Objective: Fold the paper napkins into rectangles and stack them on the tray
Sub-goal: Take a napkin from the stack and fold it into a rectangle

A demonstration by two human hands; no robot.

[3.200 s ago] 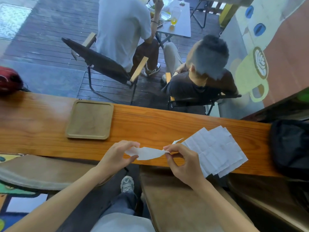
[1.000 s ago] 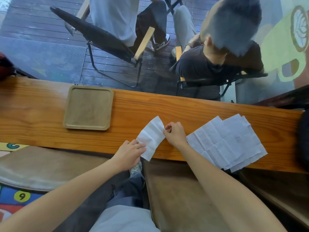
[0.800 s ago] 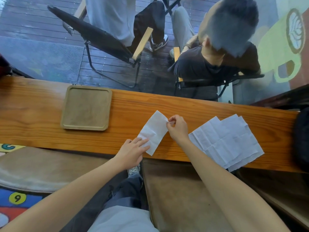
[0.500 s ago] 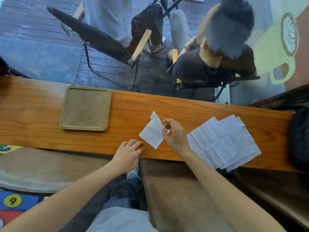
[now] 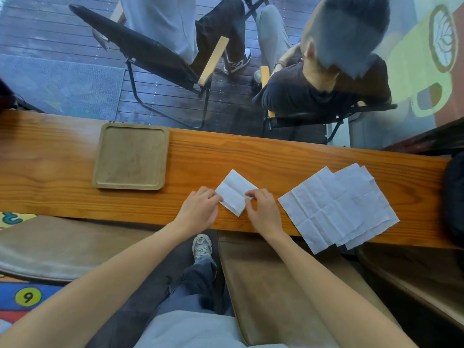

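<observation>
A small folded white napkin [image 5: 234, 190] lies flat on the wooden counter [image 5: 276, 159], turned like a diamond. My left hand [image 5: 199, 209] presses its left edge with the fingertips. My right hand [image 5: 263, 209] pinches its right edge between thumb and finger. To the right a loose pile of several unfolded white napkins [image 5: 336, 209] overhangs the counter's near edge. A square wooden tray [image 5: 130, 156] with a raised rim sits to the left with nothing on it.
Beyond the counter's far edge, lower down, two people sit on folding chairs [image 5: 155, 59] on a dark deck. A dark bag [image 5: 455, 197] rests at the counter's right end. Padded stools [image 5: 276, 285] stand under the near edge, beside my legs.
The napkin, held up and folded between both hands earlier, now lies flat and smaller on the counter. My left hand has come up from the counter's edge onto the napkin.
</observation>
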